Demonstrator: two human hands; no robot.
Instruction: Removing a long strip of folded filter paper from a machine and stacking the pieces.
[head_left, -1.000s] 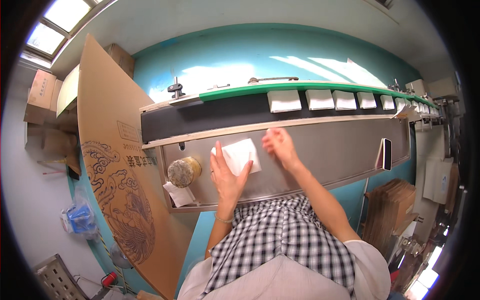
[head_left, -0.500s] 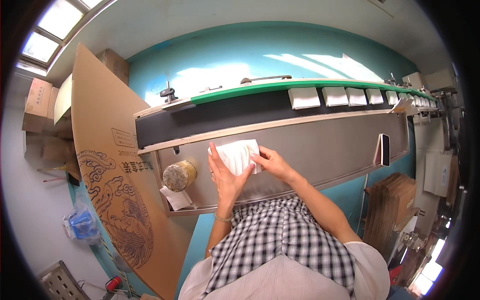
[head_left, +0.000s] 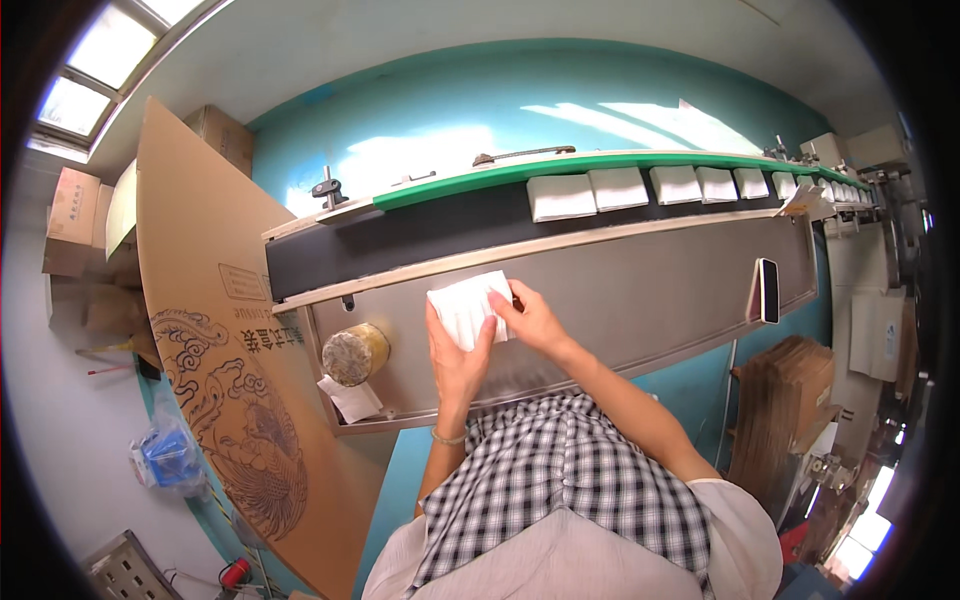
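A stack of folded white tissues [head_left: 462, 308] is held between both hands above the metal tray table [head_left: 600, 300]. My left hand [head_left: 458, 362] grips its left and near side, thumb across the near face. On the right side, my right hand [head_left: 530, 318] presses its thumb and fingers against the stack. Beyond them runs a black conveyor belt [head_left: 420, 235], carrying a row of similar white tissue stacks [head_left: 560, 198] along its far right part. Left of my hands stands a round, mottled tan cylinder [head_left: 356, 354].
A crumpled white paper [head_left: 350, 398] lies at the table's near left corner. A phone [head_left: 768, 290] leans at the right end. One large cardboard sheet [head_left: 210, 300] stands at the left; folded cartons [head_left: 782, 410] are stacked at the lower right. Green edging [head_left: 480, 181] borders the belt.
The row of tissue stacks on the belt has shifted, with another stack now showing at its left end. My fingers have closed in around the held stack and straightened it.
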